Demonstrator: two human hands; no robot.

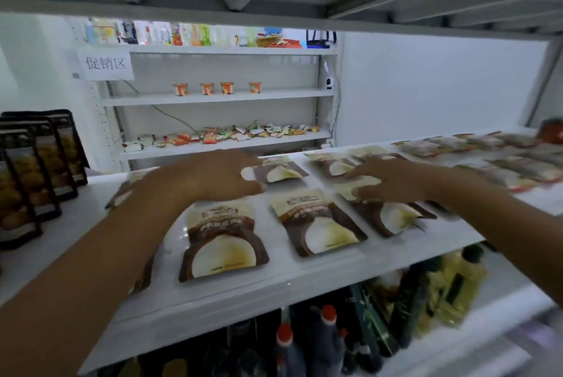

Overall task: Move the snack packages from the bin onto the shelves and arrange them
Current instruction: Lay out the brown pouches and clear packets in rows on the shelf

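Note:
Several brown-and-cream snack packages lie flat in two rows on the white shelf (243,300). In the front row are a left package (224,242), a middle package (316,221) and a right package (396,216). My left hand (210,177) reaches over the front left one, its fingers and thumb closed on the left edge of a back-row package (281,172). My right hand (388,181) lies flat with fingers spread, touching the front right package and a back-row package (332,164). No bin is in view.
Dark upright pouches (39,163) stand at the shelf's left end. More flat packets (502,160) cover its right end. Below are red-capped dark bottles (304,343) and yellow oil bottles (451,288). A far shelving unit (219,96) holds cups and candies.

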